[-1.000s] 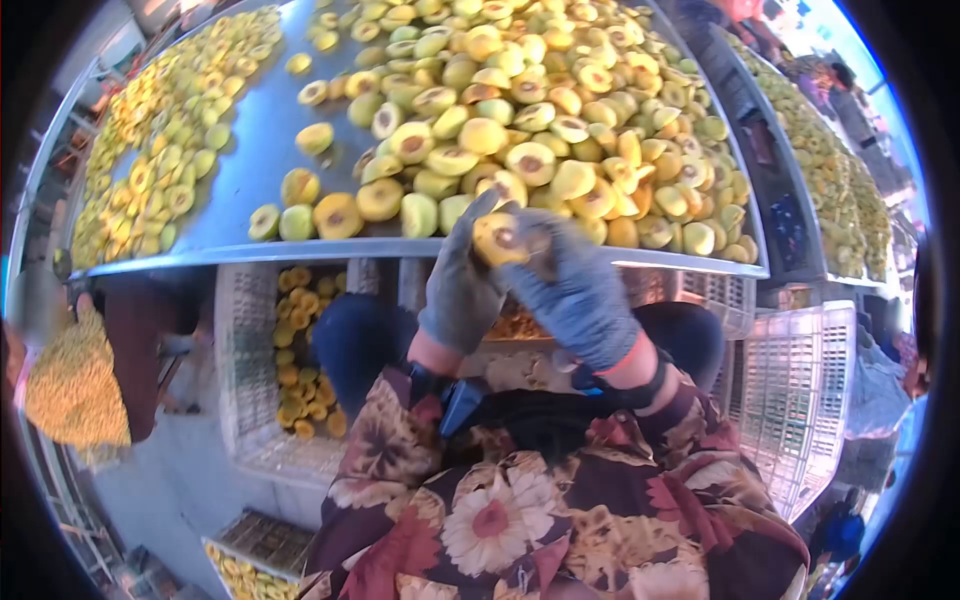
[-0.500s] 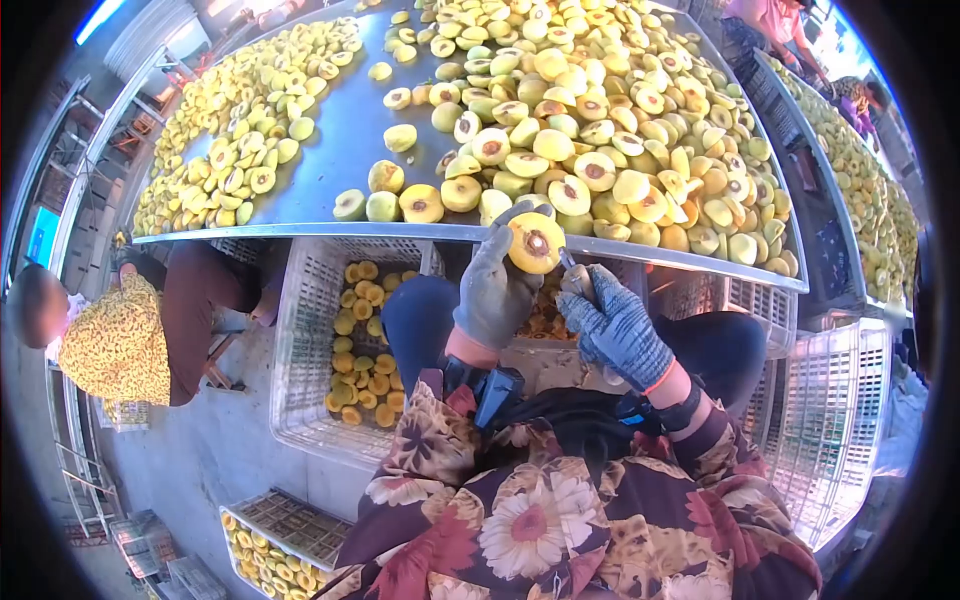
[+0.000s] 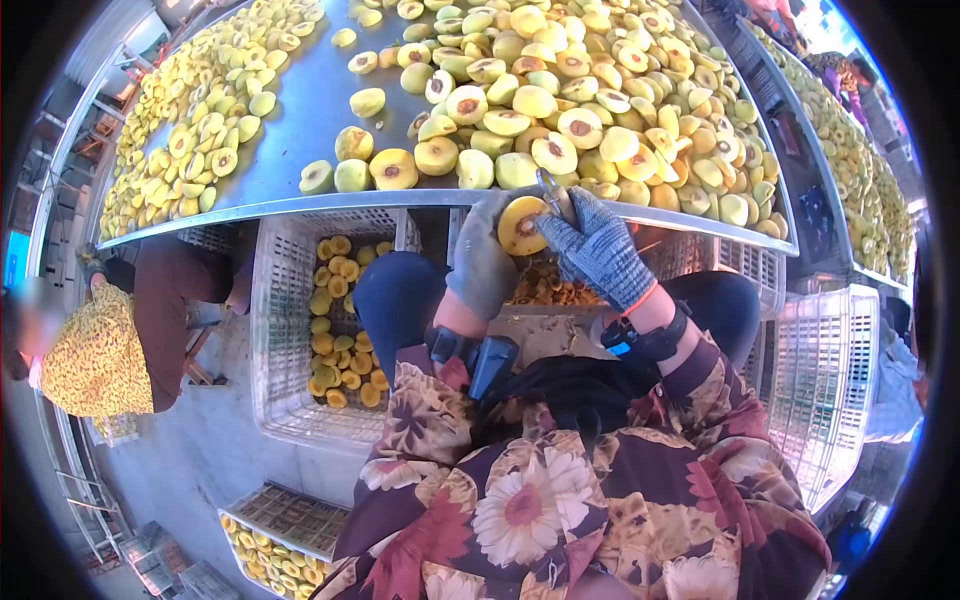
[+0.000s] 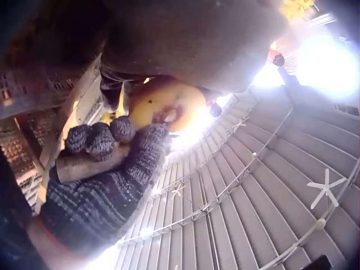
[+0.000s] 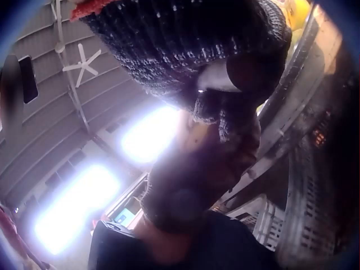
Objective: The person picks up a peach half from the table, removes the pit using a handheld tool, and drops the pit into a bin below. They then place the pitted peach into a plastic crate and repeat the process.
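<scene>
My left hand [image 3: 480, 250], in a grey glove, grips a yellow peach half [image 3: 519, 227] just below the table's front edge. The cut face points toward me, with a reddish-brown centre. My right hand [image 3: 608, 255], in a striped knit glove, holds a small tool [image 3: 563, 207] with a metal tip pointing up past the peach's right edge. In the left wrist view, its wooden handle [image 4: 90, 164] lies under curled fingers, and the thumb is against the peach half [image 4: 163, 106]. The right wrist view shows the dark knit glove [image 5: 185, 50] close up, hiding most of the fruit.
Many peach halves [image 3: 580, 128] lie piled on the metal table [image 3: 310, 120]. A white crate [image 3: 265, 340] with peach halves stands left of my knees, another crate [image 3: 820, 390] at right. Brownish scraps [image 3: 555, 288] lie below my hands. A seated person [image 3: 105, 345] is at left.
Both hands were together around the fruit, then the right hand drew down to the right with the tool. Now it is back up against the peach half, tool tip pointing upward. The head view has shifted.
</scene>
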A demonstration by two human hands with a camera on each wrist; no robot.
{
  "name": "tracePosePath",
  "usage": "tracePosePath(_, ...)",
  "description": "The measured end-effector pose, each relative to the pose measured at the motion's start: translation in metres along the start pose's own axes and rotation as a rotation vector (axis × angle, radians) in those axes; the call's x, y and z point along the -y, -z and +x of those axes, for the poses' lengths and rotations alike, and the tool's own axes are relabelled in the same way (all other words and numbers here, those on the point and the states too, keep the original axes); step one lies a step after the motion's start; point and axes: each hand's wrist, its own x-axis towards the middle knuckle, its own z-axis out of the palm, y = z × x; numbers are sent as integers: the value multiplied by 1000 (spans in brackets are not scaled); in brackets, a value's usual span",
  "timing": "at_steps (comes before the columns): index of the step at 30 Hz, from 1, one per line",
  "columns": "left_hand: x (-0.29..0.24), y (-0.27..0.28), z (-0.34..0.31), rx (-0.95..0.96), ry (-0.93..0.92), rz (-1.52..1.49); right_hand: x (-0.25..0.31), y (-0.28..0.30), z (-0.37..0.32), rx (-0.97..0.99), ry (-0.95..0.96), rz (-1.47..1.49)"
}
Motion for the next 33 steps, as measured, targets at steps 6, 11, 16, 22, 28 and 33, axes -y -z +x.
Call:
tracePosePath(6,1,-19,-3,-112,87,-322,-2,7,-21,-207,118,-134)
tracePosePath(11,0,-23,5,-51,200,-633,-3,-6,-38,-61,154,-348)
tracePosePath(16,-3,-21,5,-89,186,-514,3,-9,-32,-16,224,-470)
tracePosePath(22,-1,-27,5,-110,146,-540,-4,-18,-26,-45,248,-445)
tracePosePath(28,-2,-32,3,-207,151,-487,-6,-23,-26,44,166,-378)
tracePosePath(33,56,-46,-7,-262,63,-107,1,-22,-31,128,54,-398)
